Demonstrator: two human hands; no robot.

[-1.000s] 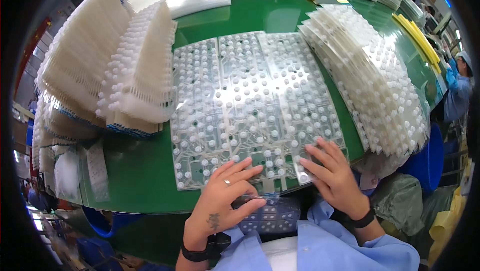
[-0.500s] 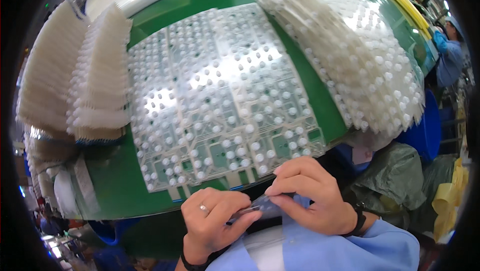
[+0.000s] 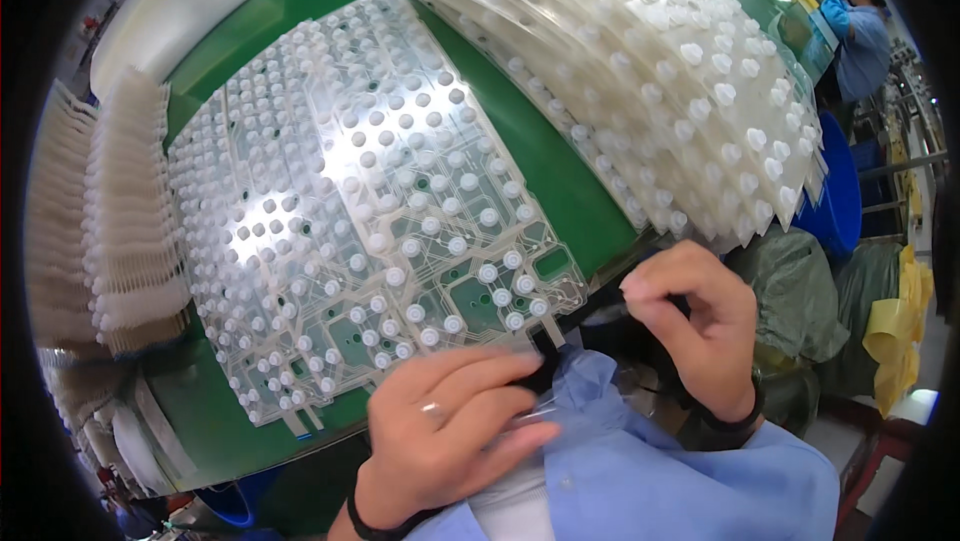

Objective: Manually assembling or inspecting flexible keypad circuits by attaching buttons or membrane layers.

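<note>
My left hand (image 3: 445, 431), with a ring on one finger, is in front of my body at the table's near edge. Its fingers and thumb close on a thin piece of clear film (image 3: 535, 415), mostly hidden by the fingers. To its right, my right hand (image 3: 700, 321) is raised near the table edge, thumb and forefinger pinched together; whether anything is between them cannot be made out. Beyond the hands lie clear keyboard membrane sheets (image 3: 345, 176) with white rubber domes and printed traces, flat on the green table (image 3: 500, 131).
At right stands a fanned stack of domed sheets (image 3: 660, 91); more stacks (image 3: 130, 221) are at left. A clear plastic roll (image 3: 175, 16) lies far left. Right of the table are a blue bin (image 3: 832, 191), a grey-green plastic bag (image 3: 790, 291) and a person in blue (image 3: 862, 46).
My hands have come apart: the right has moved up and right, away from the left, which keeps the clear film. The view has shifted, bringing the sheets lower and further left.
</note>
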